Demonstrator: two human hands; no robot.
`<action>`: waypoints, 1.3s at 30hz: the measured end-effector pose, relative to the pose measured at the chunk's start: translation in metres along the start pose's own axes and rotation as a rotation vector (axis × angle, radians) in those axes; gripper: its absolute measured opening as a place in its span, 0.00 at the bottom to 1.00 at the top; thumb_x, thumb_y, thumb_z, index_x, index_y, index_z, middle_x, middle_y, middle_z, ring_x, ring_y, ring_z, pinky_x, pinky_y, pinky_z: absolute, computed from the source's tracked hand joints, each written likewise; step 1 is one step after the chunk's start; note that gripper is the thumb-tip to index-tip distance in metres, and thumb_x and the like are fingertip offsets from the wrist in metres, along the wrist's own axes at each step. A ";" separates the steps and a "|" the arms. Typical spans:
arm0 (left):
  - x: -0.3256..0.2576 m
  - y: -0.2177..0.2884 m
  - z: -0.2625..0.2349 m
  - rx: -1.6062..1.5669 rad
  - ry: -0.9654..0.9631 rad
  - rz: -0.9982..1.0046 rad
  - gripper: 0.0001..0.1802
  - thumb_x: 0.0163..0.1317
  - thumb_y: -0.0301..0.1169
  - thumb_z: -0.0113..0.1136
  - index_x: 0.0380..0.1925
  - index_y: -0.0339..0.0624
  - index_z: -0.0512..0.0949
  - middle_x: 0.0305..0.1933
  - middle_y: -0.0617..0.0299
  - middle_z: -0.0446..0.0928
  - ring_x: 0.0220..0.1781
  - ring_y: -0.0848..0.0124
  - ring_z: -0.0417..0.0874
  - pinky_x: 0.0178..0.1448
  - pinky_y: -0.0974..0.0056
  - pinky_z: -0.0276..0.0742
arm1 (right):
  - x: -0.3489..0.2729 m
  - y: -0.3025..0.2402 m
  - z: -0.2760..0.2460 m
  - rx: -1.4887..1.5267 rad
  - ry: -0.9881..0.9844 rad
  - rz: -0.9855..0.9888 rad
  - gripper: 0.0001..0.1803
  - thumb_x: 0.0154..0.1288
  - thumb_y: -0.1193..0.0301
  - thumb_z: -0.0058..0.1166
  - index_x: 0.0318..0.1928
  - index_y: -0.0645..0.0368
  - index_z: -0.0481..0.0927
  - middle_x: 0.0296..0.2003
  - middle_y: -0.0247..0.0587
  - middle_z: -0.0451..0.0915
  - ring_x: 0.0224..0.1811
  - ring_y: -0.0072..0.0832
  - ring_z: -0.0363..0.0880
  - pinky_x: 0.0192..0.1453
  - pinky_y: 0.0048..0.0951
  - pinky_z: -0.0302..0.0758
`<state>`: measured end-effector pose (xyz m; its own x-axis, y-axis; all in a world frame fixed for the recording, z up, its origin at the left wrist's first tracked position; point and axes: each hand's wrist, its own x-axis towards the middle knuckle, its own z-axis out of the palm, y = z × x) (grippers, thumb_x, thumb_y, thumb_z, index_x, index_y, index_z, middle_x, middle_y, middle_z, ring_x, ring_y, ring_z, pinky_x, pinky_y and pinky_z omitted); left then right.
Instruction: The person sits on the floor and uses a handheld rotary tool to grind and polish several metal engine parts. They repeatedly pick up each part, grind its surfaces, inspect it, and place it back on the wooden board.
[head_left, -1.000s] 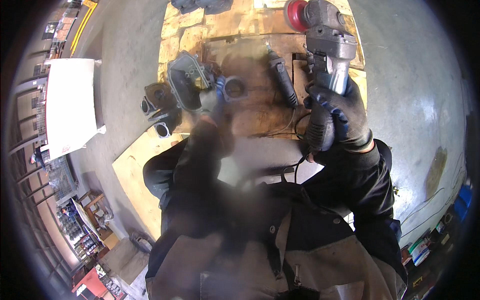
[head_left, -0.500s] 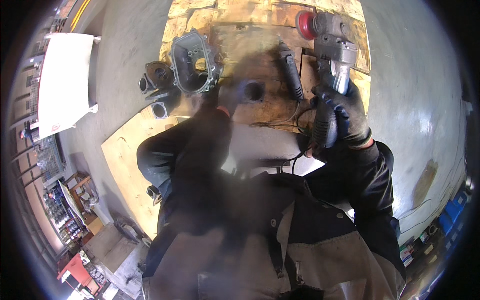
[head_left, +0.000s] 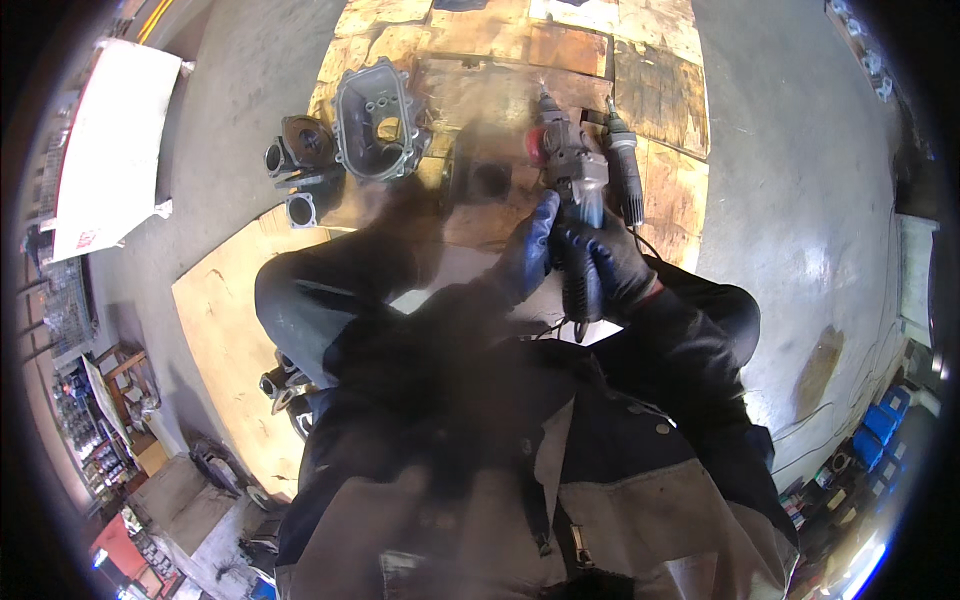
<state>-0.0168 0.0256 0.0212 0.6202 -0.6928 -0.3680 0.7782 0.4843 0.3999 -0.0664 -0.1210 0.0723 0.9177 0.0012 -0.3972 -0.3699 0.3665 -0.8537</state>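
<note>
An angle grinder (head_left: pixel 578 170) with a red disc is held in front of me, its head pointing away. My right hand (head_left: pixel 615 262), in a dark glove, is closed round its handle. My left hand (head_left: pixel 527 250), also gloved, lies against the grinder's left side with fingers pressed along the body; a dark smear on the picture blurs its wrist. Just right of the grinder lies a slim die grinder (head_left: pixel 623 165). The tip of a second die grinder (head_left: pixel 546 100) shows beyond the grinder head, the rest hidden. Left of my hands sits a block-like part with a round opening (head_left: pixel 490 182), blurred.
A grey metal housing (head_left: pixel 342 130) stands at the left on wooden boards (head_left: pixel 660 90). Beside it are a flanged part (head_left: pixel 306 140) and a small ring-ended part (head_left: pixel 301 209). More metal parts (head_left: pixel 288 385) lie by my left leg. A white panel (head_left: pixel 112 150) stands far left.
The angle grinder has moved left and nearer to me. My left hand has come over to its side. The right-hand die grinder has come into view.
</note>
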 end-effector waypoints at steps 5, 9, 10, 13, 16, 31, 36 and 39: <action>-0.003 -0.008 -0.017 0.173 0.063 0.044 0.22 0.80 0.50 0.51 0.52 0.41 0.80 0.45 0.66 0.81 0.46 0.77 0.81 0.54 0.66 0.81 | -0.006 0.032 0.005 0.186 -0.073 0.153 0.18 0.70 0.64 0.64 0.53 0.62 0.78 0.40 0.37 0.83 0.39 0.27 0.83 0.45 0.30 0.82; 0.009 -0.022 -0.038 0.340 0.198 0.096 0.26 0.79 0.54 0.51 0.48 0.42 0.82 0.43 0.65 0.81 0.42 0.75 0.82 0.48 0.64 0.82 | -0.004 0.055 0.005 0.216 0.049 0.131 0.17 0.70 0.64 0.64 0.51 0.64 0.80 0.39 0.38 0.83 0.38 0.28 0.84 0.45 0.32 0.83; 0.014 -0.024 -0.042 0.302 0.210 0.118 0.27 0.79 0.55 0.50 0.47 0.42 0.83 0.43 0.65 0.82 0.42 0.75 0.82 0.48 0.64 0.82 | -0.002 0.060 0.002 -0.065 0.075 0.106 0.16 0.69 0.66 0.64 0.49 0.65 0.80 0.38 0.39 0.84 0.37 0.29 0.85 0.43 0.33 0.83; 0.017 -0.023 -0.049 0.216 0.256 0.027 0.31 0.79 0.59 0.45 0.48 0.43 0.83 0.44 0.64 0.83 0.43 0.74 0.82 0.50 0.63 0.81 | 0.003 0.077 -0.002 -0.104 0.014 0.127 0.16 0.68 0.69 0.64 0.50 0.66 0.80 0.38 0.39 0.85 0.37 0.27 0.85 0.42 0.32 0.83; 0.005 -0.018 -0.046 0.105 0.179 0.032 0.25 0.78 0.53 0.52 0.50 0.43 0.84 0.43 0.65 0.84 0.44 0.75 0.82 0.52 0.66 0.79 | 0.014 0.099 -0.004 -0.236 0.062 0.014 0.17 0.66 0.71 0.64 0.52 0.64 0.80 0.40 0.39 0.85 0.38 0.27 0.85 0.42 0.32 0.83; -0.011 -0.009 -0.063 0.436 0.380 0.173 0.14 0.74 0.34 0.60 0.52 0.38 0.84 0.49 0.59 0.85 0.51 0.69 0.84 0.57 0.61 0.80 | 0.061 0.106 0.019 -0.963 -0.005 -0.140 0.17 0.70 0.69 0.55 0.54 0.67 0.77 0.48 0.51 0.82 0.50 0.44 0.83 0.56 0.39 0.79; -0.026 -0.035 -0.064 0.499 0.542 0.156 0.17 0.67 0.34 0.69 0.52 0.36 0.84 0.45 0.63 0.86 0.47 0.73 0.84 0.55 0.65 0.78 | 0.035 0.088 0.021 -0.976 0.002 0.036 0.23 0.68 0.66 0.61 0.60 0.62 0.77 0.49 0.49 0.84 0.52 0.38 0.84 0.56 0.37 0.81; -0.032 -0.046 -0.060 0.488 0.449 0.177 0.18 0.67 0.35 0.70 0.52 0.36 0.84 0.46 0.62 0.87 0.48 0.72 0.84 0.55 0.64 0.79 | 0.017 0.098 0.007 -0.869 -0.048 -0.067 0.23 0.67 0.67 0.62 0.60 0.60 0.77 0.47 0.48 0.85 0.51 0.35 0.84 0.55 0.35 0.81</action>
<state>-0.0667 0.0579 -0.0360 0.7965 -0.2857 -0.5328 0.5933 0.2002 0.7796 -0.0859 -0.0784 -0.0156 0.9394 0.0509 -0.3391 -0.2765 -0.4724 -0.8369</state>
